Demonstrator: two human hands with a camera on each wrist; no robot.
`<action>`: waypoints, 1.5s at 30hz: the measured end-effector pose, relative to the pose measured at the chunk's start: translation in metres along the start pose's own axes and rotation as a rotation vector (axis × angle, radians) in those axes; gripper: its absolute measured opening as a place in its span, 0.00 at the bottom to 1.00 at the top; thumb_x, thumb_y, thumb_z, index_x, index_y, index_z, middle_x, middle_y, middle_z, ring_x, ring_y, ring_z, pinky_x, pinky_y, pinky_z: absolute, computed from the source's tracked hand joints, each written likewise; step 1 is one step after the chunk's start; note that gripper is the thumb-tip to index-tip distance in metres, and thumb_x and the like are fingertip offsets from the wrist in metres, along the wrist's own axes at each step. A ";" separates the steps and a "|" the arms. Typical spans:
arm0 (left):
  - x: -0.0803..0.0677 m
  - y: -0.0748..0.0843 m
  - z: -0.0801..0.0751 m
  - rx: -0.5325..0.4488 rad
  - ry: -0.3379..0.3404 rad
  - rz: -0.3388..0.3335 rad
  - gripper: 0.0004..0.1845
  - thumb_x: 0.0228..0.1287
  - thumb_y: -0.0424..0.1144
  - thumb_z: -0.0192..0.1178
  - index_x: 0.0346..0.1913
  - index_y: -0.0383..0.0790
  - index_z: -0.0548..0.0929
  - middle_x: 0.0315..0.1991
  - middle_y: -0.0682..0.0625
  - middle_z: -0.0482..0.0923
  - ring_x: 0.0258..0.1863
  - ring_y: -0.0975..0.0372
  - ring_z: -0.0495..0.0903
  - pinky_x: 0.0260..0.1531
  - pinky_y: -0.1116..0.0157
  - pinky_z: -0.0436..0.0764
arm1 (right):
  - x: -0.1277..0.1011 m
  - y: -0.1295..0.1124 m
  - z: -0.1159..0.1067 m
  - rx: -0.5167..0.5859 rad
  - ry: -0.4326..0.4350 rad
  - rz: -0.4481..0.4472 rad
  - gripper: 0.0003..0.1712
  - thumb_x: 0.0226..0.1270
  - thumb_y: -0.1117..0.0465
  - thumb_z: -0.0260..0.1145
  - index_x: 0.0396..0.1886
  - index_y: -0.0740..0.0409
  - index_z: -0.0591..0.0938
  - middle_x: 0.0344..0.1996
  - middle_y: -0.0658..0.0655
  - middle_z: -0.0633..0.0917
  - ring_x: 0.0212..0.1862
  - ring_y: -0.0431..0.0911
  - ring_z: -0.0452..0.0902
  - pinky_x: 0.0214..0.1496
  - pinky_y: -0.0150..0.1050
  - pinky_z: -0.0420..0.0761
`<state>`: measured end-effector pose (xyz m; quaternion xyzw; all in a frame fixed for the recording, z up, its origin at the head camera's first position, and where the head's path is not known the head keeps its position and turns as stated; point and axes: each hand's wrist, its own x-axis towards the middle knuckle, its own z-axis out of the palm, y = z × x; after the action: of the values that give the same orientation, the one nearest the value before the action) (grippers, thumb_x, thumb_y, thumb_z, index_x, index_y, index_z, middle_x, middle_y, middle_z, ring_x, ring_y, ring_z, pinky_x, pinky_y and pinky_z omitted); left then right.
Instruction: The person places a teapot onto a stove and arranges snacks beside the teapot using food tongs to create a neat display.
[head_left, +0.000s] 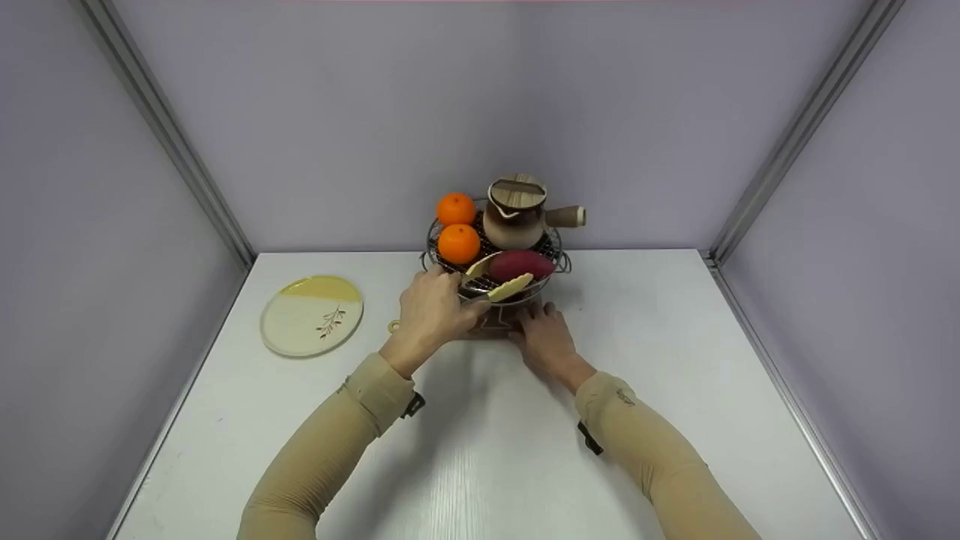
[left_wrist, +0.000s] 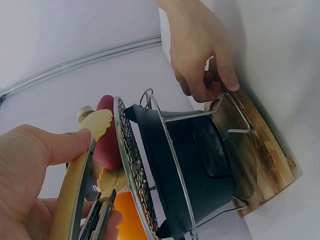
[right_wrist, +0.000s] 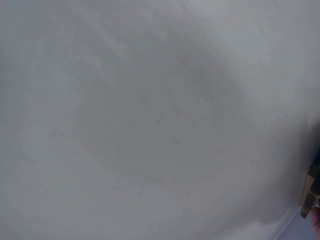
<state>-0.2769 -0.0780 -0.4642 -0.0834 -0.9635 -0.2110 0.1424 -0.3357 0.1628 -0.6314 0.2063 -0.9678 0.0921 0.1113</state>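
Observation:
My left hand (head_left: 435, 307) holds tongs (left_wrist: 72, 195) with cream scalloped tips. In the left wrist view the tips stand on either side of a dark red sweet potato (head_left: 525, 265); whether both touch it I cannot tell. The sweet potato lies on the round wire mesh rack (left_wrist: 135, 160) over a black stove pot (left_wrist: 155, 150). Below that is a wooden board (left_wrist: 270, 160). My right hand (head_left: 547, 337) grips the board's near corner, thumb on its edge and fingers curled beside the wire leg. In the right wrist view only a fingertip shows.
Two oranges (head_left: 459, 244) sit at the rack's left. Behind the sweet potato stands a lidded teapot (head_left: 514, 229), its side handle pointing right. On the white table's left lies a cream and yellow plate (head_left: 300, 322). Pale walls (head_left: 337, 112) enclose the back and sides.

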 end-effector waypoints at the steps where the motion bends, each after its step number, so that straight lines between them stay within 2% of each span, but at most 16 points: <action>1: 0.000 0.000 0.000 -0.001 -0.001 0.002 0.29 0.62 0.62 0.78 0.50 0.38 0.94 0.48 0.39 0.90 0.49 0.40 0.90 0.46 0.38 0.90 | 0.000 0.000 0.000 0.005 0.001 0.001 0.31 0.84 0.48 0.70 0.75 0.62 0.78 0.73 0.70 0.79 0.63 0.67 0.77 0.64 0.64 0.82; 15: -0.002 0.004 0.000 0.036 0.008 0.011 0.34 0.62 0.65 0.79 0.55 0.37 0.92 0.53 0.37 0.88 0.51 0.39 0.88 0.46 0.39 0.91 | -0.002 -0.003 -0.004 0.044 0.003 0.010 0.28 0.83 0.49 0.71 0.70 0.62 0.80 0.68 0.69 0.81 0.61 0.67 0.77 0.63 0.65 0.81; 24: -0.002 0.005 -0.002 0.059 0.023 0.025 0.37 0.64 0.66 0.77 0.60 0.37 0.90 0.55 0.37 0.87 0.53 0.40 0.87 0.48 0.39 0.90 | -0.001 0.001 0.004 0.058 0.075 -0.023 0.25 0.81 0.50 0.74 0.65 0.63 0.83 0.63 0.69 0.84 0.58 0.68 0.78 0.62 0.66 0.81; 31: -0.004 0.007 -0.002 0.084 0.014 0.012 0.40 0.64 0.68 0.76 0.62 0.37 0.88 0.57 0.36 0.86 0.56 0.40 0.86 0.50 0.39 0.91 | 0.000 0.000 0.002 0.022 0.113 -0.043 0.26 0.79 0.49 0.75 0.64 0.64 0.84 0.62 0.71 0.85 0.54 0.69 0.80 0.56 0.66 0.83; 40: -0.004 0.007 -0.002 0.087 0.007 0.009 0.40 0.65 0.69 0.76 0.64 0.38 0.88 0.59 0.37 0.86 0.58 0.41 0.86 0.53 0.40 0.90 | 0.000 0.001 0.003 0.031 0.068 -0.035 0.28 0.82 0.49 0.72 0.68 0.64 0.82 0.64 0.72 0.84 0.56 0.69 0.80 0.60 0.66 0.83; 45: -0.004 0.008 -0.001 0.084 0.004 0.013 0.40 0.65 0.68 0.76 0.63 0.37 0.88 0.58 0.37 0.86 0.57 0.40 0.86 0.52 0.40 0.90 | -0.001 0.001 0.002 0.045 0.063 -0.031 0.26 0.82 0.50 0.72 0.67 0.64 0.82 0.63 0.70 0.84 0.57 0.68 0.79 0.61 0.66 0.82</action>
<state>-0.2711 -0.0716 -0.4617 -0.0830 -0.9707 -0.1694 0.1489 -0.3358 0.1637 -0.6337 0.2205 -0.9582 0.1187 0.1386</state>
